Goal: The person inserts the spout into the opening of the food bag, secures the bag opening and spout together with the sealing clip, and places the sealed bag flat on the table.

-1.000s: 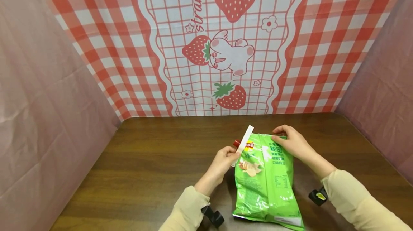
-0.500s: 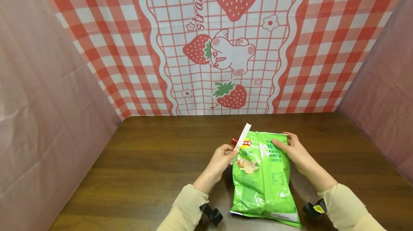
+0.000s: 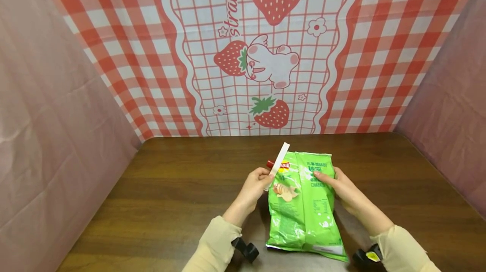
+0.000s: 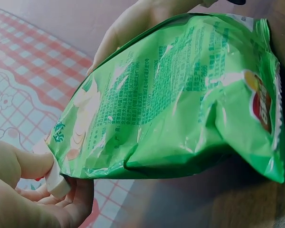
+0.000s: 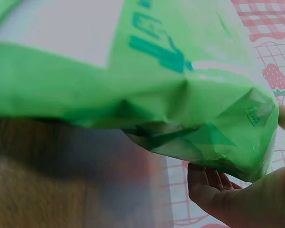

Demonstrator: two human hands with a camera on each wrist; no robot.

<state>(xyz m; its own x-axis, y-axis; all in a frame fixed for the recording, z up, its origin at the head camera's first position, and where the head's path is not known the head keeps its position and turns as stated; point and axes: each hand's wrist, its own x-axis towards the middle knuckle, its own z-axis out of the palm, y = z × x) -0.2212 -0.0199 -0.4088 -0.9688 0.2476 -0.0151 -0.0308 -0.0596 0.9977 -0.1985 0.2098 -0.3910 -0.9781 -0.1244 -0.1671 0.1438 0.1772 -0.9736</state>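
Observation:
A green chip bag with a food picture stands tilted between my two hands, its printed back towards me. My left hand pinches a long white bag clip at the bag's upper left edge, thumb in front. Behind the clip sticks out a small red piece. In the left wrist view, the white end of the clip shows between thumb and fingers, against the bag's corner. My right hand grips the bag's right side, thumb on the printed face and fingers behind it; the right wrist view shows those fingers under the bag.
A brown wooden table lies below the bag. Behind it hangs a red-checked strawberry cloth, with pink curtains at both sides. Black straps with cameras hang at both wrists.
My right hand has gone from the bag's top right corner down to its right side, the thumb now on the front. Bag, clip and both hands have shifted slightly left.

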